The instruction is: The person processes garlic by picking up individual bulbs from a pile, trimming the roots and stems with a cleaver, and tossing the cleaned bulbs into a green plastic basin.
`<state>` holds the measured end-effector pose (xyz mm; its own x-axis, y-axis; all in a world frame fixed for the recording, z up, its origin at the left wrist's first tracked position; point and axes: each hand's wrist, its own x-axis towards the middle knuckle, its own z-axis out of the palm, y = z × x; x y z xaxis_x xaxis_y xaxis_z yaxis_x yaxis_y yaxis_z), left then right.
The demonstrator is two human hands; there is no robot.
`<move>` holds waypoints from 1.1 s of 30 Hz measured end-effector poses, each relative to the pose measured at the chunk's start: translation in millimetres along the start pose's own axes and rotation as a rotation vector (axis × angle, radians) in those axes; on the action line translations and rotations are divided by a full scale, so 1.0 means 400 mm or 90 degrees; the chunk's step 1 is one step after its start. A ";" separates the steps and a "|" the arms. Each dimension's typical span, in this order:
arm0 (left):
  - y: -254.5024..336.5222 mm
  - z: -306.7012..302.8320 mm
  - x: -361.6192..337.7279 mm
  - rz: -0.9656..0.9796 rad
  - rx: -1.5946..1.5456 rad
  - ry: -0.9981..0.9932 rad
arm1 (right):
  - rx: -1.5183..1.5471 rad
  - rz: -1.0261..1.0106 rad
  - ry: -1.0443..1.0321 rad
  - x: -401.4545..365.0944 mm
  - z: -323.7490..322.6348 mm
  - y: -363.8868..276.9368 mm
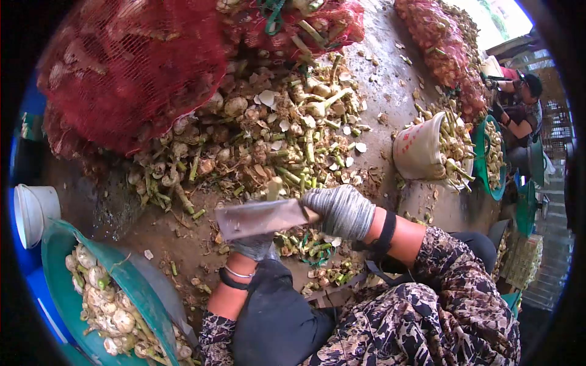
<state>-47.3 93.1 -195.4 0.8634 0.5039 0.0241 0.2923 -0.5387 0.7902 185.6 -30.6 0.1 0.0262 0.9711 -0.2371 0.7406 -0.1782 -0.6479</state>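
My right hand (342, 212), in a grey knit glove, is wrapped round the handle of a cleaver (262, 218). The broad blade reaches to the left across my left hand (253, 246), which is gloved too and mostly hidden by it. A garlic stalk (274, 188) sticks up above the blade's top edge, at my left hand; its lower end is out of sight. Beyond the blade lies a heap of garlic bulbs with cut stems (262, 140). Short stem pieces (314, 246) lie on the ground below my right hand.
Red mesh sacks (140, 67) of garlic loom at the upper left. A green basin (61, 262) of bulbs stands at lower left beside a white bucket (39, 210). To the right are a filled white bucket (418, 152), another green basin (481, 161) and a seated person (519, 113).
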 end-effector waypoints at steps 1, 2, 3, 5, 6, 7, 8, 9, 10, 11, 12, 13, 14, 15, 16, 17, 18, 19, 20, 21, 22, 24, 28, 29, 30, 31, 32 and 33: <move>0.041 -0.016 0.008 0.057 0.140 0.012 | -0.029 0.078 -0.057 0.002 -0.007 0.023; 0.152 -0.083 0.043 0.114 0.283 0.025 | -0.056 0.153 -0.113 -0.001 -0.003 0.044; 0.250 -0.158 0.085 -0.094 -0.021 0.008 | -0.012 0.196 -0.048 -0.024 0.022 0.093; 0.316 -0.248 0.061 -0.272 -0.594 0.120 | -0.023 0.321 0.017 -0.038 0.025 0.163; 0.368 -0.303 0.050 -0.153 -0.595 0.344 | -0.047 0.347 0.028 -0.061 0.032 0.197; 0.409 -0.374 0.040 0.004 -0.767 0.370 | -0.018 0.353 0.046 -0.073 0.049 0.234; 0.449 -0.444 0.031 0.187 -0.982 0.350 | 0.015 0.368 0.060 -0.090 0.076 0.252; 0.488 -0.513 0.023 0.357 -1.160 0.280 | 0.021 0.372 0.055 -0.104 0.096 0.250; 0.482 -0.546 -0.003 0.390 -1.166 0.237 | 0.046 0.365 0.056 -0.097 0.098 0.251; 0.482 -0.579 -0.022 0.421 -1.171 0.192 | 0.070 0.353 0.061 -0.081 0.097 0.251; 0.476 -0.587 -0.019 0.432 -1.124 0.141 | 0.070 0.340 0.051 -0.071 0.104 0.252; 0.464 -0.563 0.018 0.410 -1.102 0.164 | 0.095 0.326 0.064 -0.064 0.103 0.244; 0.410 -0.550 0.045 0.175 -0.813 0.266 | 0.121 0.315 0.076 -0.054 0.098 0.227; 0.340 -0.522 0.079 0.054 -0.587 0.330 | 0.086 0.328 0.067 -0.049 0.084 0.211; 0.270 -0.494 0.114 -0.079 -0.366 0.359 | 0.110 0.331 0.058 -0.045 0.072 0.197; 0.193 -0.452 0.158 -0.112 -0.222 0.370 | 0.081 0.338 0.048 -0.042 0.069 0.201; 0.113 -0.405 0.204 -0.219 -0.252 0.404 | 0.052 0.345 0.038 -0.042 0.069 0.208; -0.011 -0.370 0.226 -0.231 -0.028 0.415 | 0.110 0.344 0.047 -0.047 0.083 0.229; -0.010 -0.376 0.266 -0.234 -0.029 0.414 | 0.109 0.346 0.044 -0.051 0.092 0.243; -0.001 -0.385 0.315 -0.443 0.152 0.273 | 0.101 0.341 0.034 -0.051 0.095 0.254; 0.010 -0.395 0.354 -0.641 0.334 0.116 | 0.093 0.337 0.025 -0.047 0.094 0.263; -0.108 -0.357 0.383 -0.621 0.446 0.111 | 0.126 0.357 0.003 -0.024 0.079 0.242; -0.190 -0.362 0.389 -0.652 0.509 0.024 | 0.099 0.298 -0.033 0.005 0.053 0.212; -0.204 -0.358 0.371 -0.650 0.511 0.017 | 0.086 0.296 -0.037 0.016 0.050 0.202; -0.212 -0.349 0.338 -0.598 0.499 0.022 | 0.073 0.294 -0.040 0.023 0.052 0.197; -0.216 -0.332 0.301 -0.545 0.485 0.025 | 0.069 0.279 -0.033 0.025 0.064 0.202; -0.189 -0.316 0.268 -0.542 0.484 0.014 | 0.100 0.275 -0.028 0.026 0.071 0.202; -0.124 -0.303 0.236 -0.471 0.216 0.098 | 0.110 0.246 -0.001 0.031 0.075 0.194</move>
<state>-30.1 249.5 -158.1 0.3398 0.8819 -0.3268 0.8926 -0.1930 0.4074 223.2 -37.3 -74.6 0.2788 0.8272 -0.4879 0.5532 -0.5536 -0.6225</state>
